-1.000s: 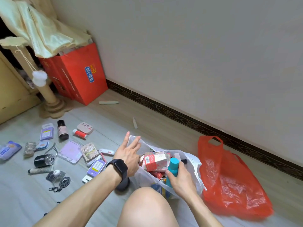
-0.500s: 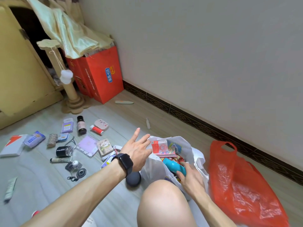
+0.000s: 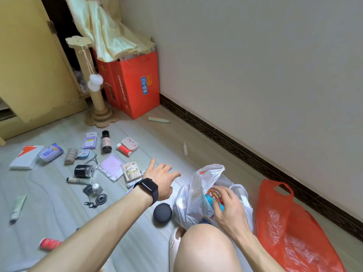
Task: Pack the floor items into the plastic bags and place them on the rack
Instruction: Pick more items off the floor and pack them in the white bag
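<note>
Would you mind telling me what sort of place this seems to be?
Probably a room in a home: a cat scratching post beside a yellow cabinet, red gift bags against the wall, and small household items on the floor.

A plain off-white wall [image 3: 255,65] fills the frame from 12 to 3 o'clock, edged by a dark patterned skirting [image 3: 245,154] running diagonally toward 4 o'clock. The pale wood-grain floor [image 3: 49,203] spreads across the lower left. At 10 o'clock stands a yellow cabinet [image 3: 29,65], door ajar, beside cream curtains [image 3: 104,36] at 11 o'clock. Soft, even light.
</note>
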